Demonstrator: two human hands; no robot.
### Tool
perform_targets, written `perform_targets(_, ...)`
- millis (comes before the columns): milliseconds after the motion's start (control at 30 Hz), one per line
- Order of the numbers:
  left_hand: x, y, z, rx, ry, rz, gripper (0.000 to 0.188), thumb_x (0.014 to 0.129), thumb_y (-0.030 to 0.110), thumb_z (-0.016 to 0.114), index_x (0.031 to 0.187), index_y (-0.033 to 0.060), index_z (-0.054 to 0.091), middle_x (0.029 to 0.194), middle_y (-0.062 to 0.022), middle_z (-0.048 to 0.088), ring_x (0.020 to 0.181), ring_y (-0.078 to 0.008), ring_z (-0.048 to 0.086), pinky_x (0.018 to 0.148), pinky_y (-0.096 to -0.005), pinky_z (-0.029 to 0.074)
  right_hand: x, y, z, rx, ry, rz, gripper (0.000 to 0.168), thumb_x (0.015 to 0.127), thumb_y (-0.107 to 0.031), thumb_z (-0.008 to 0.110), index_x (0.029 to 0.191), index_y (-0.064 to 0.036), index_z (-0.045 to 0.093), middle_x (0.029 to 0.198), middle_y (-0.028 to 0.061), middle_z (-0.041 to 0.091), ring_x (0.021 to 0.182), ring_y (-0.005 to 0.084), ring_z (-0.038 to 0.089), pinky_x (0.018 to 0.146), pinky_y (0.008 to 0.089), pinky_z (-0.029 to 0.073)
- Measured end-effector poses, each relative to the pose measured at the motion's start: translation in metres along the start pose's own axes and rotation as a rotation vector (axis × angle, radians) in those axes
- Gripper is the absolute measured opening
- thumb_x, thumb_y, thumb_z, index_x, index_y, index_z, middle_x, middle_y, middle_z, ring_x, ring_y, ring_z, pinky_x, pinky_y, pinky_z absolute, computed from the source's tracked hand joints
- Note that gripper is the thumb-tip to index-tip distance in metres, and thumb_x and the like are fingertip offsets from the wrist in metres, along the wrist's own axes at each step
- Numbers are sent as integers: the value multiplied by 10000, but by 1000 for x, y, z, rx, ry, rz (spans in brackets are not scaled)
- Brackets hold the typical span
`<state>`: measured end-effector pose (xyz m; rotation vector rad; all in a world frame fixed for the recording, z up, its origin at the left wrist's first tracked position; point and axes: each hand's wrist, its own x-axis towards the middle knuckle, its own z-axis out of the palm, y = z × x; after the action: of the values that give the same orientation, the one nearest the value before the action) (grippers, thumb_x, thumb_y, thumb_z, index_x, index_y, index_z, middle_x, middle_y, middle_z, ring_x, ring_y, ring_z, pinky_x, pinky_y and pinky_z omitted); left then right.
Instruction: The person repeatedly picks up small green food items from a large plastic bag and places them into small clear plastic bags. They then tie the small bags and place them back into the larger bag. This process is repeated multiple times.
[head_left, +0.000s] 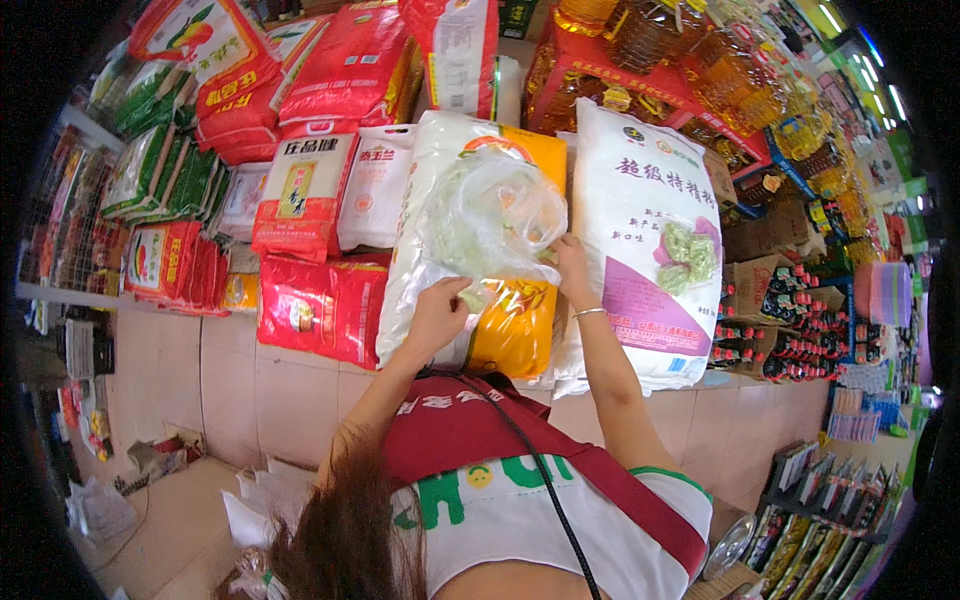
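Observation:
A clear plastic bag (495, 210) with pale green pieces in it lies on a large white and yellow sack (525, 330). My right hand (574, 262) pinches the bag's gathered film at its right side. At the bag's lower left edge is my left hand (442, 307), its fingers bent close together beside a pale green piece; whether they grip film cannot be told. Just right of my right hand lies a big white flour sack (645, 180), with another small clear pack of pale green pieces (686, 255) on top.
Red and white rice bags (304, 195) and a red sack (322, 307) lie to the left. Green packs (142, 172) are stacked farther left. Oil bottles (735, 75) stand at the upper right, above cartons of dark red-capped bottles (787, 300). Tiled floor (277, 390) lies below.

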<state>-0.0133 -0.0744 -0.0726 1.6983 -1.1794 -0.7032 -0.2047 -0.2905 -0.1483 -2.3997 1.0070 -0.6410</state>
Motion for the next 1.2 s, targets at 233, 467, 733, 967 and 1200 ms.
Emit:
perform_targets(233, -2, -3, 1, 1, 12, 7, 350, 764, -28, 540, 1104, -32, 622, 1084, -181, 639, 681, -174, 627, 619, -267, 500, -20, -78, -62, -25, 271, -7, 263, 664, -63, 760, 906, -50, 659, 831, 109, 582, 777, 284, 556, 705, 356, 485)
perform_targets(467, -5, -3, 4, -10, 14, 18, 357, 767, -39, 526, 1111, -35, 620, 1121, -196, 625, 707, -208, 644, 634, -282, 507, -49, -170, -66, 252, 72, -265, 256, 720, 29, 687, 967, -18, 639, 839, 99, 598, 751, 234, 574, 652, 303, 480)
perform_targets(733, -5, -3, 7, 71, 7, 66, 367, 760, -44, 516, 1114, -42, 616, 1124, -211, 615, 743, -263, 653, 665, -309, 515, -51, -164, -7, -50, 63, -328, 193, 661, -2, 667, 832, -51, 592, 780, 96, 583, 763, 274, 571, 648, 369, 469)
perform_targets(967, -7, -3, 7, 8, 50, 21, 374, 728, -32, 533, 1091, -55, 620, 1108, -249, 605, 894, -357, 638, 763, -359, 523, -54, -160, 17, 10, 57, -285, 166, 668, -48, 690, 792, -48, 579, 756, 104, 572, 710, 281, 566, 604, 381, 459)
perform_targets(1200, -10, -7, 7, 36, 30, 42, 374, 739, -40, 524, 1101, -45, 619, 1109, -232, 613, 848, -326, 642, 748, -348, 515, -48, -159, 1, -20, 48, -330, 105, 636, -50, 686, 701, -46, 603, 896, 101, 537, 840, 279, 531, 697, 364, 455)
